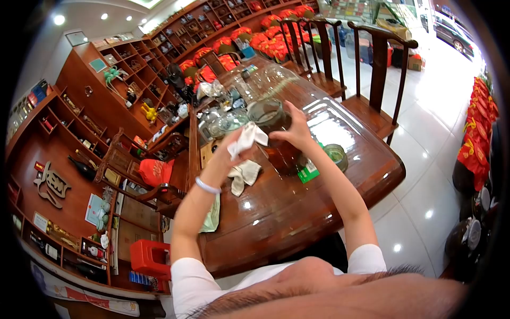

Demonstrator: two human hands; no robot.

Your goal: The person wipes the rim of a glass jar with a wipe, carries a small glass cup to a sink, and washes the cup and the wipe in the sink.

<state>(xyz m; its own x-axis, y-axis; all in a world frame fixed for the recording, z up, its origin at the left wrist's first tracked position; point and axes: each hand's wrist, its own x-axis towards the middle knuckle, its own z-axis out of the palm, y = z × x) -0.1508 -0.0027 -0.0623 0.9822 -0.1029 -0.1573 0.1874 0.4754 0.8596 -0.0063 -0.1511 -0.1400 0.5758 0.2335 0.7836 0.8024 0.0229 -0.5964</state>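
Observation:
My left hand (pixel 237 149), with a pale bangle at its wrist, is closed on a white cloth (pixel 249 137) bunched at its fingers. My right hand (pixel 295 131) has its thumb and fingers spread at the right side of a clear glass jar (pixel 265 110); I cannot tell whether it touches the glass. Left of the jar is another round glass vessel (pixel 229 123). A second crumpled cloth (pixel 245 175) lies on the table below my left hand. Right of my right forearm sits a greenish glass dish (pixel 336 156), near a green packet (pixel 308 172).
The glossy wooden table (pixel 297 218) has a rounded front corner. More glassware (pixel 263 80) stands at its far end. Wooden chairs (pixel 378 69) line its right side; a carved chair (pixel 127 165) with a red cushion and a red stool (pixel 150 257) are left.

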